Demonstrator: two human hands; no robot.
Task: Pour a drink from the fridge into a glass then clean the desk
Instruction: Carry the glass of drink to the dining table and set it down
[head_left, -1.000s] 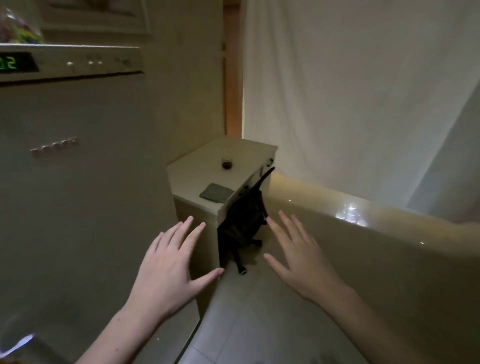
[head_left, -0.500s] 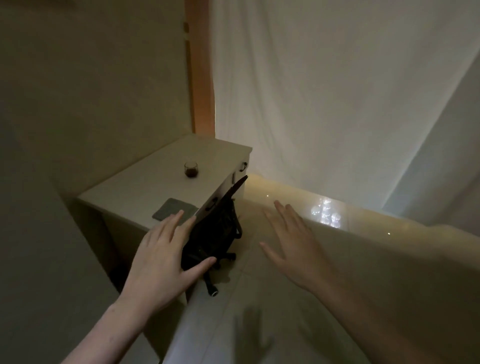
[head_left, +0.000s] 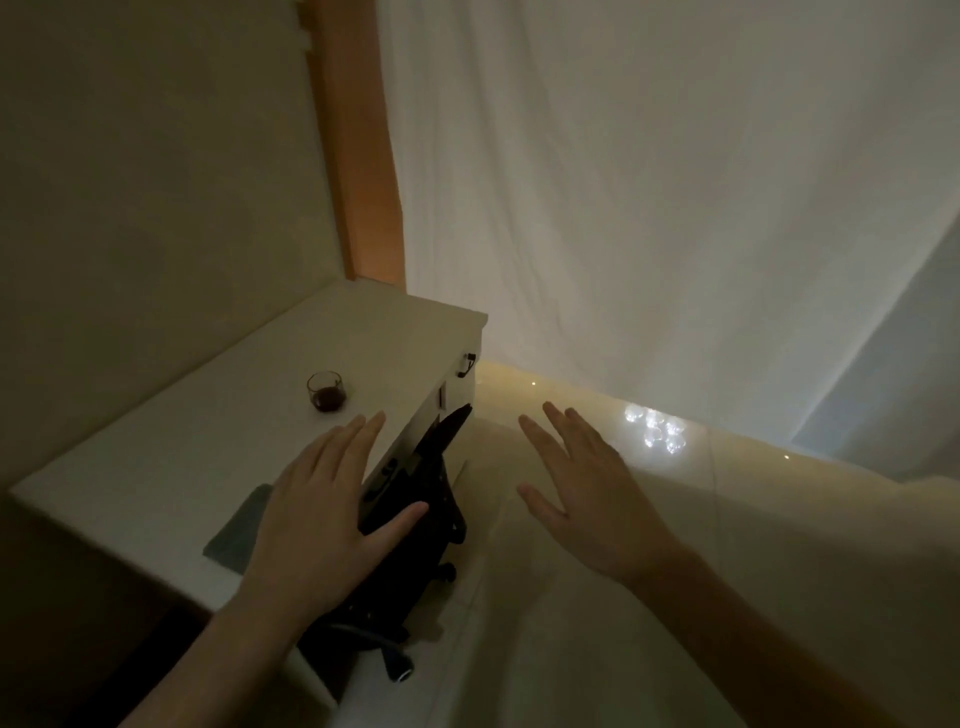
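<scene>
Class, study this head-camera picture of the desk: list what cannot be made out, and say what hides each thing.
- Grey cloth on the desk, head view: its right part is hidden behind the left hand.
- Black chair: its seat is tucked under the desk and partly covered by the left hand.
- Glass: the dark drink's kind is untellable in dim light.
- Right hand: its forearm is cut off by the frame's edge.

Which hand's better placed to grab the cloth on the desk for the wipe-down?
Left, probably. The left hand is open, spread over the desk, partly covering the grey cloth. The right hand is open too, but out over the floor, beyond the black chair.
</scene>
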